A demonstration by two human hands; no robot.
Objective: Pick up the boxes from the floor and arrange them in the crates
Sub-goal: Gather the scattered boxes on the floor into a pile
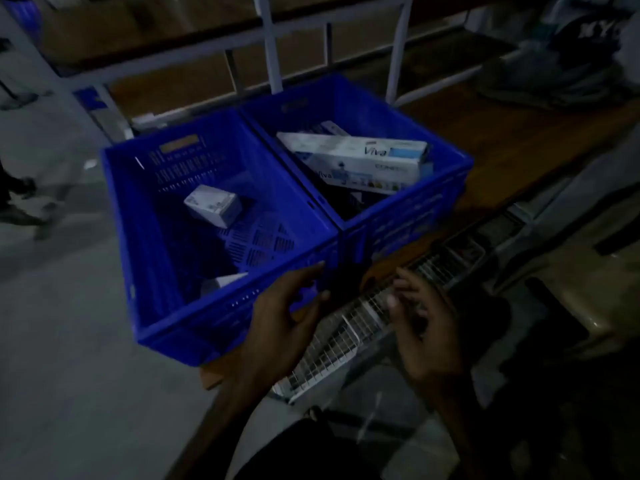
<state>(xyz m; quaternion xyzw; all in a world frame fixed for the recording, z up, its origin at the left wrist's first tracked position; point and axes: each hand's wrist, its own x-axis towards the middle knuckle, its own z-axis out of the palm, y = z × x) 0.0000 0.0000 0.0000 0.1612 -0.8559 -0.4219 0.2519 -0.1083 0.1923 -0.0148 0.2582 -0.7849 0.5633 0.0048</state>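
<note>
Hands, left hand (280,317) and right hand (420,323), hover with spread, empty grip beside two blue plastic crates (221,320); small white cardboard box (213,205) lies inside. Better lay boxes flat, side by side.

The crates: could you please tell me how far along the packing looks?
Done: long white boxes lie in the right crate, one small box in the left crate. In hand: nothing; the left hand and right hand are empty. Remaining floor boxes aren't visible.

Blue perforated crates (221,265) hold white, blue-printed boxes (353,157).
</note>
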